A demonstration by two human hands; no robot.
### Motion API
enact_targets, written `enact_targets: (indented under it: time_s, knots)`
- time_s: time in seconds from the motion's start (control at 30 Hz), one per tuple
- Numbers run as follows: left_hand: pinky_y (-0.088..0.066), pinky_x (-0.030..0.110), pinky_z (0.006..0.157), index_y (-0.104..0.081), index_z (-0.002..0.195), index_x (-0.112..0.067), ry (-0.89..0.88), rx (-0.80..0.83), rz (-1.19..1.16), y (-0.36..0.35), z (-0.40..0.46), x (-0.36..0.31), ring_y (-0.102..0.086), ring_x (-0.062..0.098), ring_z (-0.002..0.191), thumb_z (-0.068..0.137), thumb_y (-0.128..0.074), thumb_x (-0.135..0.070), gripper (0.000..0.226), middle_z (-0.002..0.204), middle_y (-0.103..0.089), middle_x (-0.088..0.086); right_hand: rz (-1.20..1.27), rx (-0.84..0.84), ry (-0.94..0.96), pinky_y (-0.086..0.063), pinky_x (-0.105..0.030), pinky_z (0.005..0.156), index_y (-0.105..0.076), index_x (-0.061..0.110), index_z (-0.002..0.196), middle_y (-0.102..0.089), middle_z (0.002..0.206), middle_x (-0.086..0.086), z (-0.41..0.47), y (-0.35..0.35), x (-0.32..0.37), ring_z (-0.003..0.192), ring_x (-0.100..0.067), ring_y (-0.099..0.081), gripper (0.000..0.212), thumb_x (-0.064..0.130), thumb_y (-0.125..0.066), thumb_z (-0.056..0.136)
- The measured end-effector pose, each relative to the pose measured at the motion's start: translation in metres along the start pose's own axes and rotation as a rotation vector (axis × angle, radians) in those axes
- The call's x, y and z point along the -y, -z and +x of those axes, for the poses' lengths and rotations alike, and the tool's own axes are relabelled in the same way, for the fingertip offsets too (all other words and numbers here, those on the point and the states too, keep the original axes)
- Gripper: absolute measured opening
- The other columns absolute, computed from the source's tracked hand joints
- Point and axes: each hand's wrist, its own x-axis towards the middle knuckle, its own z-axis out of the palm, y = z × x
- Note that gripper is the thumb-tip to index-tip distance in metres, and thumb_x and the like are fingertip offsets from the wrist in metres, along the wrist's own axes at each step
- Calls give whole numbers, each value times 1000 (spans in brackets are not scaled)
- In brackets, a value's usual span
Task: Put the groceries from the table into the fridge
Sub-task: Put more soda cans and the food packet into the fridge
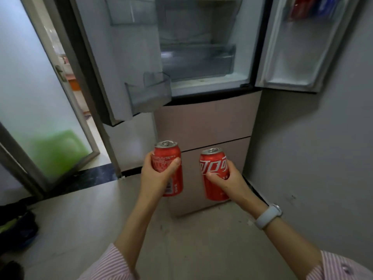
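Person stands before a tall grey fridge [203,122], both upper doors swung open, its lit shelves bare where visible. Left hand [159,174] grips one upright red aluminium cola can [168,168]; right hand [228,178] grips a second red cola can [215,174] just beside it. Both cans are held low, in front of the closed lower drawers; a pale wristwatch [268,216] sits on the right wrist.

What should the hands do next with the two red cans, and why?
Probably lift the left can up into the empty door bin just above it. Both fridge doors are open, the left hand and right hand each grip a can, and neither can is inside yet.
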Motion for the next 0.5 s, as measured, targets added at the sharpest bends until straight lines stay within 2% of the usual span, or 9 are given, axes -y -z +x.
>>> enact_targets:
  time_s: [0.1, 0.17, 0.23, 0.37, 0.43, 0.5]
  knots:
    - [-41, 15, 62, -45, 93, -38, -109, 1, 8, -20, 42, -27, -56, 1, 81, 77, -70, -20, 34, 92, -56, -14, 41, 27, 48, -42, -15, 68, -39, 26, 118, -56, 102, 11, 43, 13, 18, 92, -4, -55, 47, 19, -67, 80]
    - [-43, 16, 64, -47, 101, -36, -191, -22, -7, -27, 70, -46, -58, 3, 84, 75, -72, -21, 39, 96, -58, -12, 53, 42, 103, -41, -15, 68, -38, 27, 119, -54, 103, 13, 75, 18, 35, 94, -5, -55, 49, 20, -67, 80]
    - [-44, 16, 65, -46, 111, -32, -289, -72, -23, -32, 102, -66, -59, 3, 87, 69, -78, -27, 53, 101, -59, -10, 67, 68, 180, -43, -17, 72, -38, 26, 120, -55, 105, 12, 115, 20, 56, 96, -5, -55, 52, 19, -68, 79]
    - [-51, 12, 70, -45, 108, -40, -510, -192, -104, -32, 158, -106, -60, -7, 90, 50, -75, -43, 65, 105, -58, -14, 194, 118, 322, -47, -34, 89, -41, 26, 115, -59, 108, 3, 194, 11, 107, 102, -15, -58, 56, 15, -72, 70]
    - [-49, 8, 72, -41, 111, -40, -576, -214, -92, -32, 182, -122, -58, -13, 91, 49, -84, -38, 75, 107, -56, -17, 296, 140, 381, -47, -41, 94, -42, 21, 117, -60, 107, -1, 231, 3, 134, 101, -17, -60, 60, 16, -73, 65]
    - [-47, 5, 72, -36, 115, -39, -602, -243, -48, -34, 206, -131, -55, -16, 92, 53, -79, -31, 76, 110, -52, -18, 344, 182, 426, -48, -39, 93, -41, 17, 121, -60, 108, -2, 264, -6, 158, 102, -17, -60, 66, 17, -77, 66]
